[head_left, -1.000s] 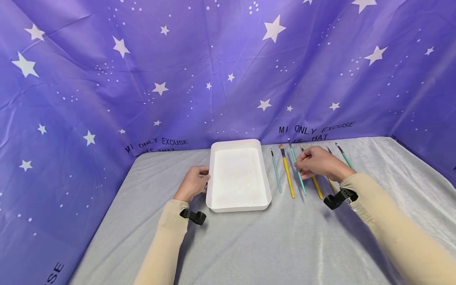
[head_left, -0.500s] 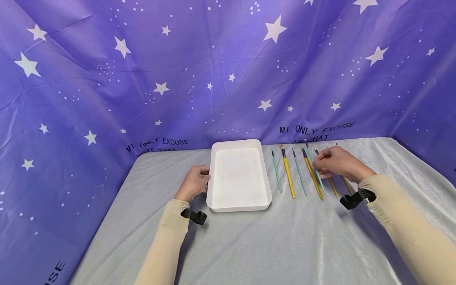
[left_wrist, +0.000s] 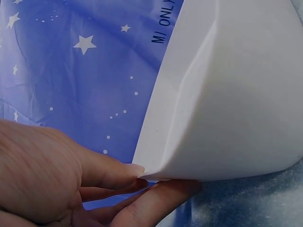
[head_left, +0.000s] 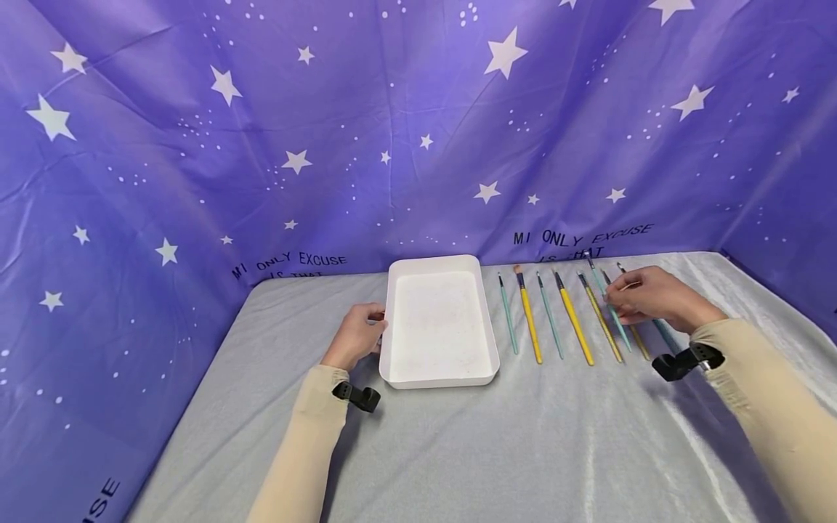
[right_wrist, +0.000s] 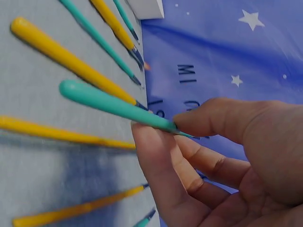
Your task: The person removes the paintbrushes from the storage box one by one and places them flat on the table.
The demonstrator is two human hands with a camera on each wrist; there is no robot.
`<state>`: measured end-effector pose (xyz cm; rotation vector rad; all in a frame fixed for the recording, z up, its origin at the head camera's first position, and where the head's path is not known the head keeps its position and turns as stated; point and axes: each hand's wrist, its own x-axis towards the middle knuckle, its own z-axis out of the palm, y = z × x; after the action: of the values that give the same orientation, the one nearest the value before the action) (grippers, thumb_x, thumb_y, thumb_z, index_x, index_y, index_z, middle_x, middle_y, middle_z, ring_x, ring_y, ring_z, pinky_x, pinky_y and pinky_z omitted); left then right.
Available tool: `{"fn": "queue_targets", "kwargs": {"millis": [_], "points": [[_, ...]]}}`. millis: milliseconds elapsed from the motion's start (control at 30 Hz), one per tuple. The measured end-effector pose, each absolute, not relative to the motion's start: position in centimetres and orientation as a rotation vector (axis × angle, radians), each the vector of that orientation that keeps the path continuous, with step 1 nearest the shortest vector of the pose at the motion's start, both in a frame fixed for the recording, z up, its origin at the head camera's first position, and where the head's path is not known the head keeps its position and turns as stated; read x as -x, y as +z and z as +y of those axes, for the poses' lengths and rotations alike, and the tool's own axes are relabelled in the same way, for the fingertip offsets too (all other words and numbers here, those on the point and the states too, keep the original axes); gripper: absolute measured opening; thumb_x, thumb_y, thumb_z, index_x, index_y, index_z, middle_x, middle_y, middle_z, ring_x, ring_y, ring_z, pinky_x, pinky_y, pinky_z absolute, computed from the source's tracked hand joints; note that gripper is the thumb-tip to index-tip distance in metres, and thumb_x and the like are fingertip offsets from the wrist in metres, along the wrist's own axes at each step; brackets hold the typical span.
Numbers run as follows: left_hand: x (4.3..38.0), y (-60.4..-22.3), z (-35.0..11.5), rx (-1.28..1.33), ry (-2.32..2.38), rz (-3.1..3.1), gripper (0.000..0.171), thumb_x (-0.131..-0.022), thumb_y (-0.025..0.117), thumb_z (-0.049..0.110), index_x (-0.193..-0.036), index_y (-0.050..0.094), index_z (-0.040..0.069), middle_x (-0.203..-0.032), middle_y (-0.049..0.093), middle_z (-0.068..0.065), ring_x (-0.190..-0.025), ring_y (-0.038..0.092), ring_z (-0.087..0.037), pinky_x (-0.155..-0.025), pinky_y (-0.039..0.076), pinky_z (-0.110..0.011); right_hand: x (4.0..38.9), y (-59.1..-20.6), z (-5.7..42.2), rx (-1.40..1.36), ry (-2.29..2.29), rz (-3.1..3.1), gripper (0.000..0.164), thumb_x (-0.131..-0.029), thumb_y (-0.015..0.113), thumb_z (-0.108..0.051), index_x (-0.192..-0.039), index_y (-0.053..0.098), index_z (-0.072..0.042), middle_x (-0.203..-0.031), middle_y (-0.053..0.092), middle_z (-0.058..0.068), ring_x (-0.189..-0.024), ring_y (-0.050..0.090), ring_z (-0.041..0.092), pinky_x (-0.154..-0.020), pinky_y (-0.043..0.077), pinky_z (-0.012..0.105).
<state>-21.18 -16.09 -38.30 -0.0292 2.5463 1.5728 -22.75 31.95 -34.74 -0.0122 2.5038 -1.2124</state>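
In the head view my right hand (head_left: 657,298) pinches a teal paintbrush (head_left: 621,330) between thumb and fingers, bristle end pointing away. The right wrist view has the brush's rounded handle end (right_wrist: 90,94) sticking out past my fingertips, over the row of brushes. My left hand (head_left: 353,334) holds the left rim of a white rectangular tray (head_left: 437,327), which has nothing in it. Up close in the left wrist view, the thumb lies on the tray's rim (left_wrist: 151,142) and the fingers are below it.
Right of the tray lies a row of paintbrushes: a teal one (head_left: 508,317), a thick yellow one (head_left: 530,327), another teal one (head_left: 551,319) and several more. A teal brush (head_left: 665,335) at the far right is partly covered by my right hand. A purple star-patterned curtain (head_left: 418,145) hangs behind.
My right hand has carried the teal paintbrush rightward along the row, from over the third brush to over the brushes near the right end. My left hand stays at the tray's rim.
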Motion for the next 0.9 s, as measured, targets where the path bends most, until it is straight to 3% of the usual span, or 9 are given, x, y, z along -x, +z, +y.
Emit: {"fn": "queue_targets", "kwargs": {"millis": [367, 667, 900], "points": [[21.3, -38.2, -15.9, 0.023, 1.560, 2.550, 0.033, -0.102, 0.051, -0.002, -0.132, 0.063, -0.005, -0.125, 0.062, -0.025, -0.095, 0.071, -0.033, -0.076, 0.065, -0.042, 22.6, -34.7, 35.3, -0.008, -1.206, 2.537, 0.044, -0.102, 0.059, -0.014, -0.131, 0.049, 0.018, -0.102, 0.071, 0.004, -0.085, 0.067, 0.006, -0.080, 0.064, 0.030], [21.4, -38.2, -15.7, 0.027, 1.556, 2.547, 0.033, -0.102, 0.051, -0.002, -0.133, 0.063, -0.005, -0.124, 0.061, -0.025, -0.097, 0.071, -0.033, -0.075, 0.065, -0.042, 22.6, -34.8, 37.8, -0.043, -1.168, 2.543, 0.050, -0.102, 0.061, -0.016, -0.134, 0.048, 0.020, -0.103, 0.071, 0.000, -0.085, 0.067, 0.003, -0.081, 0.064, 0.031], [21.5, -38.3, -15.6, 0.018, 1.553, 2.550, 0.034, -0.102, 0.051, -0.002, -0.134, 0.063, -0.004, -0.124, 0.062, -0.025, -0.096, 0.071, -0.033, -0.075, 0.065, -0.042, 22.6, -34.9, 39.6, -0.129, -1.173, 2.540, 0.024, -0.098, 0.065, -0.016, -0.111, 0.068, 0.004, -0.087, 0.070, -0.007, -0.076, 0.067, 0.004, -0.074, 0.064, 0.028]]}}
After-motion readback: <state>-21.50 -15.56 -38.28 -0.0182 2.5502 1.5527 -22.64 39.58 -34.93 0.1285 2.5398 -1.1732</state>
